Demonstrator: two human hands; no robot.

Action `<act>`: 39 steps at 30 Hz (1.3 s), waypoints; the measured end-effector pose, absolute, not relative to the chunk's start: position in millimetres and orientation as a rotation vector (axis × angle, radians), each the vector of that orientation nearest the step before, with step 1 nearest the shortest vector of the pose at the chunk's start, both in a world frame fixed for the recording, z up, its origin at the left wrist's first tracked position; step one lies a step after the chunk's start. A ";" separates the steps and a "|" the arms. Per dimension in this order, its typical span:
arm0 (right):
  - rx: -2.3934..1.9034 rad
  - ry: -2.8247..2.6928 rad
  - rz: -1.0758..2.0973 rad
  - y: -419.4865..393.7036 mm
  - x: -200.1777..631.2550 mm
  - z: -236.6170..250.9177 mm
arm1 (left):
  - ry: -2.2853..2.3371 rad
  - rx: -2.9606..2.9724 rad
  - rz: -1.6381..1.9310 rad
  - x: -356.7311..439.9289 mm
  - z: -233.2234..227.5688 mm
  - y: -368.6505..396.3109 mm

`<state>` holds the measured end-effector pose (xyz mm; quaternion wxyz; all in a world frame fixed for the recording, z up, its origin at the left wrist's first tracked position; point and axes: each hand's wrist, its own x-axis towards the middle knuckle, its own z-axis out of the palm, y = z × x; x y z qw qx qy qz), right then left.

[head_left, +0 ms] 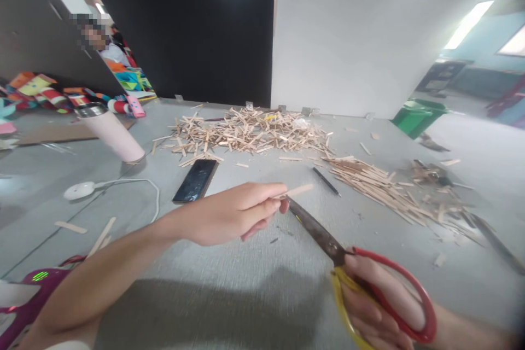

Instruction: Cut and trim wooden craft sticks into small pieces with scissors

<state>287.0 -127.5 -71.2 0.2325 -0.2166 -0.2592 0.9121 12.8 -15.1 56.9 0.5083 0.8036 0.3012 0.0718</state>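
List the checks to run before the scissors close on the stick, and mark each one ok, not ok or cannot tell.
1. Stick held firmly: ok. The left hand pinches the wooden stick at one end, the rest pointing out past the fingertips.
2. Scissors gripped: ok. The right hand is through the red and yellow handles of the scissors.
3. Blade tip at the stick: ok, it lies just under the pinched end.
4. Fingers clear of the blades: not ok. The blade tip sits close to the left fingertips.
5. Blades open round the stick: cannot tell.
6. Phone out of the way: ok, it lies behind the left hand.
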 end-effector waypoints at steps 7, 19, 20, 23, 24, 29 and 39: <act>-0.149 -0.567 2.612 -129.6 285.7 -67.8 | 0.557 1.868 0.130 14.4 53.1 -5.7; -0.410 -0.804 2.279 -132.0 292.7 -88.0 | 0.611 1.768 0.184 9.7 59.0 -7.1; -0.519 -0.859 2.225 -134.5 292.6 -87.0 | 0.611 1.780 0.193 10.0 59.0 -9.3; -0.654 -0.953 2.172 -138.1 293.8 -85.5 | 0.634 1.808 0.207 12.1 58.4 -16.6; -0.671 -0.967 2.173 -138.4 294.2 -85.7 | 0.642 1.819 0.207 13.0 58.2 -18.7; -0.720 -1.007 2.103 -139.4 291.9 -83.1 | 0.645 1.871 0.198 16.5 57.9 -24.5; -0.878 -1.079 2.101 -139.3 284.0 -73.0 | 0.863 2.047 0.242 29.7 43.7 -46.9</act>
